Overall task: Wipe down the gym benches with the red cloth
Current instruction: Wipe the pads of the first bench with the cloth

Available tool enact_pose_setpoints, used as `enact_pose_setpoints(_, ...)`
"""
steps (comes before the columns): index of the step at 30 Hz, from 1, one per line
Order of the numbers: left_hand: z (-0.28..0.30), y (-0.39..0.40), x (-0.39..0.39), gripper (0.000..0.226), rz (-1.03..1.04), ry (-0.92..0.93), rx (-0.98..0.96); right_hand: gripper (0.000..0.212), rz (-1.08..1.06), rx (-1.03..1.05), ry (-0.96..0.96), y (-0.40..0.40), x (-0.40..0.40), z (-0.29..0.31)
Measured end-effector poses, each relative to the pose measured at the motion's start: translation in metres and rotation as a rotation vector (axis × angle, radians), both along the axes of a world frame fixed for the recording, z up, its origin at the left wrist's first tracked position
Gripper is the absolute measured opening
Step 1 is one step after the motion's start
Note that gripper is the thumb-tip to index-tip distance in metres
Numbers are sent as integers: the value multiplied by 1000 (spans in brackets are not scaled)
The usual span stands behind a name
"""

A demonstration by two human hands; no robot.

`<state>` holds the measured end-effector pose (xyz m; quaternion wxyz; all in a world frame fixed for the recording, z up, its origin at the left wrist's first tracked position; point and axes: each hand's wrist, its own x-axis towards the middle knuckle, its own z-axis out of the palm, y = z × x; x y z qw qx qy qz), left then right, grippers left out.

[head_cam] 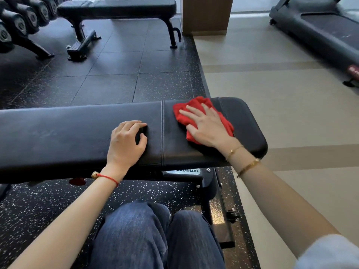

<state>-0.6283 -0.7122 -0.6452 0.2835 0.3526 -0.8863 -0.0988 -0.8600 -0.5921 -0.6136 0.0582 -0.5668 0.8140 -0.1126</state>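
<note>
Red cloth (204, 117) pressed flat under right hand (206, 127) on near bench (77, 133) seat end; left hand (126, 142) bracing, loosely curled, empty. Far bench (120, 7) likely pending.

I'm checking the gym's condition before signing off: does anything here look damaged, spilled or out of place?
Nothing stands out. The near bench pad looks intact, the red cloth lies flat under the right hand, and the far bench stands level.

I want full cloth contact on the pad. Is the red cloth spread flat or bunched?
Bunched: the red cloth lies crumpled in uneven folds under the flat right hand on the near bench.
</note>
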Motion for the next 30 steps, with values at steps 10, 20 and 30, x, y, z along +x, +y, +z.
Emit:
enact_pose_setpoints(10,-3,3,-1,31,-10,-14,-16,55,-270,-75,10,88,-18,-11)
enact_pose_setpoints(20,1,6,-7,29,8,-26,-4,55,-371,59,-46,-11,-45,2)
enact_pose_setpoints(30,8,1,6,26,45,-24,-5,57,193,-47,35,-3,40,-6)
